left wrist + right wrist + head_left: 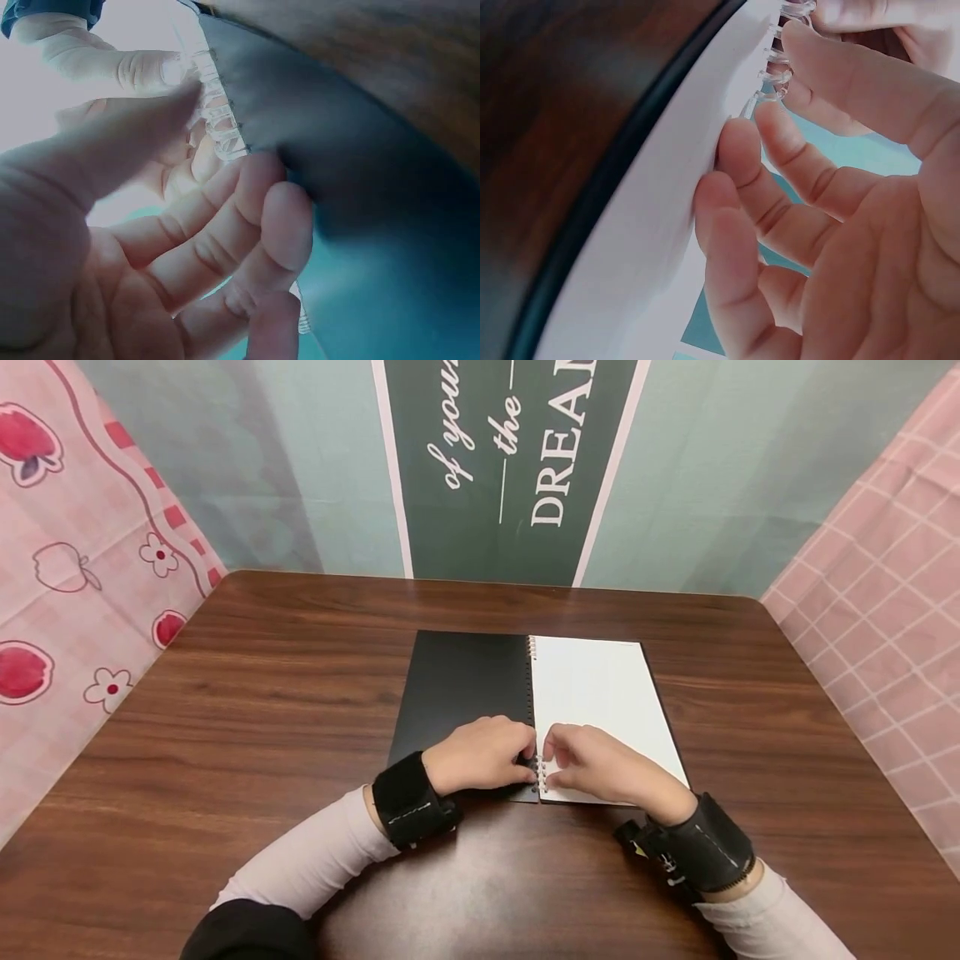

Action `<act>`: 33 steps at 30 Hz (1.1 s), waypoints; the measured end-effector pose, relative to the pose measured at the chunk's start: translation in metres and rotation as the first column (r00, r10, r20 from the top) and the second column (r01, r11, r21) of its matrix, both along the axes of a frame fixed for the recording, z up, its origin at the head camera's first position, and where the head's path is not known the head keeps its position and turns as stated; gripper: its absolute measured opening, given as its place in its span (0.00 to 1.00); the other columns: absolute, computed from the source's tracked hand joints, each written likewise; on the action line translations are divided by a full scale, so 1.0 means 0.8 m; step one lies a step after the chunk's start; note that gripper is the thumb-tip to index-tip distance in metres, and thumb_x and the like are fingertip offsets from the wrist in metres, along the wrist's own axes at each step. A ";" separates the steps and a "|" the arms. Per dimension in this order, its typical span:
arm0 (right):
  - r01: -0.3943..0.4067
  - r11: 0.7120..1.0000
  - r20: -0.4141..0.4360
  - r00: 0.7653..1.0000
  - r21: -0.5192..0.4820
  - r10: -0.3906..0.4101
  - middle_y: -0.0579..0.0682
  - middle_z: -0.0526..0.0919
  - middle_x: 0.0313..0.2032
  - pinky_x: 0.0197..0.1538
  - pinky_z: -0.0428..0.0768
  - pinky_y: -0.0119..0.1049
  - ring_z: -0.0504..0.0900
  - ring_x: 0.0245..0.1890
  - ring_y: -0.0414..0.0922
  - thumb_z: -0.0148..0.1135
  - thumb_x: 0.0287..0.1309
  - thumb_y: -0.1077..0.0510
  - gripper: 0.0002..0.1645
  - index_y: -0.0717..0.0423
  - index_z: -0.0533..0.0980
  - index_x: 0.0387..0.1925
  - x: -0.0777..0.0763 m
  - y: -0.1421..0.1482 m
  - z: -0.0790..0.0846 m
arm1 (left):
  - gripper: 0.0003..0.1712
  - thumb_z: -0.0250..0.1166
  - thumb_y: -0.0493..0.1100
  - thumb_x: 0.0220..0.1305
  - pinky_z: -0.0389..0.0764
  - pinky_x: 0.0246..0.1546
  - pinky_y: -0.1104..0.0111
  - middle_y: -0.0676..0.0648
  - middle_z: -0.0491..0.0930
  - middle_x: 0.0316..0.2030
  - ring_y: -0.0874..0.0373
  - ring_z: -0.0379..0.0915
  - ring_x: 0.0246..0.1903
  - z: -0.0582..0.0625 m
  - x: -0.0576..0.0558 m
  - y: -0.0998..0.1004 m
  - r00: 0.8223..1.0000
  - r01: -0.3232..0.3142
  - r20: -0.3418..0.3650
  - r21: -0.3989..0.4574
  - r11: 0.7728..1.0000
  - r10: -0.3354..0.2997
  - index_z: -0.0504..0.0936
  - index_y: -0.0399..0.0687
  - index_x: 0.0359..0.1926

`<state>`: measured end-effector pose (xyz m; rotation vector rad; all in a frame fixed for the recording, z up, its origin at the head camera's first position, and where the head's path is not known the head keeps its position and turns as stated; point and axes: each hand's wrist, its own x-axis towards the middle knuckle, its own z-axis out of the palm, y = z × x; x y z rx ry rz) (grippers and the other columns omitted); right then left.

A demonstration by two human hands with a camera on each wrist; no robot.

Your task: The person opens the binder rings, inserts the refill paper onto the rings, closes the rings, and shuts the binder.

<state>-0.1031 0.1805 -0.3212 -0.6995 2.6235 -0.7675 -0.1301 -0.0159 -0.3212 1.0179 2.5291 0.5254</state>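
Observation:
An open ring-bound notebook lies on the table, its black cover (472, 677) to the left and white pages (592, 681) to the right. Clear plastic rings (542, 772) run along its spine. My left hand (483, 753) pinches the lower rings from the cover side, fingers curled. From the page side, my right hand (600, 764) pinches the same stretch, thumb and fingertips close to the left hand's. In the left wrist view the clear rings (220, 112) lie between both thumbs; in the right wrist view the rings (776, 75) meet the right thumb tip.
The brown wooden table (247, 693) spreads around the notebook. Behind it hangs a pale green cloth (697, 485) with a dark lettered panel (510, 543). Pink patterned cloths flank the left and right sides. Both wrists wear black straps (412, 797).

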 end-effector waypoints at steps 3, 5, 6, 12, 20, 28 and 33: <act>0.020 1.000 0.004 1.000 -0.009 -0.020 0.44 0.74 0.24 0.33 0.68 0.31 0.70 0.27 0.38 0.65 0.56 0.65 0.05 0.54 0.76 0.32 0.000 0.000 -0.001 | 0.08 0.66 0.41 0.65 0.69 0.24 0.73 0.58 0.74 0.22 0.63 0.69 0.25 -0.003 -0.002 0.000 1.000 -0.005 -0.023 0.047 0.999 0.007 0.82 0.52 0.27; 0.032 0.999 0.002 0.999 -0.016 -0.032 0.44 0.75 0.24 0.33 0.69 0.31 0.71 0.27 0.38 0.62 0.58 0.67 0.06 0.54 0.77 0.30 -0.002 -0.001 -0.002 | 0.11 0.64 0.39 0.65 0.68 0.23 0.73 0.58 0.72 0.21 0.63 0.67 0.23 -0.005 -0.003 0.000 0.999 -0.019 -0.044 0.067 0.998 0.022 0.83 0.53 0.25; 0.033 0.999 -0.005 0.999 -0.020 -0.033 0.43 0.76 0.24 0.33 0.69 0.31 0.71 0.27 0.38 0.61 0.59 0.67 0.07 0.53 0.77 0.29 -0.003 -0.002 -0.002 | 0.12 0.63 0.38 0.65 0.67 0.22 0.73 0.58 0.71 0.20 0.63 0.66 0.23 -0.006 -0.004 0.000 0.998 -0.028 -0.053 0.076 0.997 0.032 0.83 0.53 0.24; 0.038 0.999 -0.015 0.999 -0.014 -0.038 0.44 0.77 0.22 0.31 0.68 0.31 0.71 0.25 0.37 0.62 0.56 0.68 0.09 0.53 0.78 0.25 -0.011 -0.009 -0.002 | 0.15 0.65 0.37 0.61 0.66 0.19 0.74 0.59 0.70 0.17 0.64 0.66 0.21 -0.006 -0.007 0.001 0.995 -0.051 -0.078 0.083 0.995 0.058 0.80 0.55 0.18; 0.031 1.000 -0.030 0.999 -0.002 -0.031 0.44 0.75 0.21 0.30 0.68 0.30 0.70 0.24 0.37 0.62 0.54 0.68 0.09 0.53 0.77 0.23 -0.015 -0.013 0.001 | 0.17 0.65 0.36 0.60 0.64 0.18 0.74 0.59 0.68 0.16 0.65 0.64 0.20 -0.004 -0.008 0.001 0.996 -0.062 -0.063 0.088 0.994 0.067 0.78 0.55 0.16; 0.040 0.999 -0.037 0.999 0.008 -0.040 0.43 0.74 0.20 0.29 0.68 0.30 0.69 0.23 0.37 0.61 0.54 0.68 0.10 0.52 0.77 0.22 -0.015 -0.014 0.000 | 0.25 0.62 0.32 0.59 0.53 0.17 0.74 0.58 0.55 0.14 0.65 0.52 0.19 -0.005 -0.009 0.004 0.996 -0.050 -0.065 0.097 0.994 0.056 0.65 0.57 0.11; 0.031 0.999 -0.048 0.998 0.007 -0.031 0.42 0.73 0.19 0.30 0.66 0.30 0.68 0.24 0.37 0.62 0.54 0.69 0.10 0.52 0.77 0.22 -0.016 -0.013 -0.002 | 0.26 0.60 0.32 0.57 0.50 0.17 0.74 0.58 0.53 0.14 0.65 0.51 0.19 -0.005 -0.010 0.005 0.997 -0.049 -0.057 0.097 0.994 0.055 0.61 0.57 0.10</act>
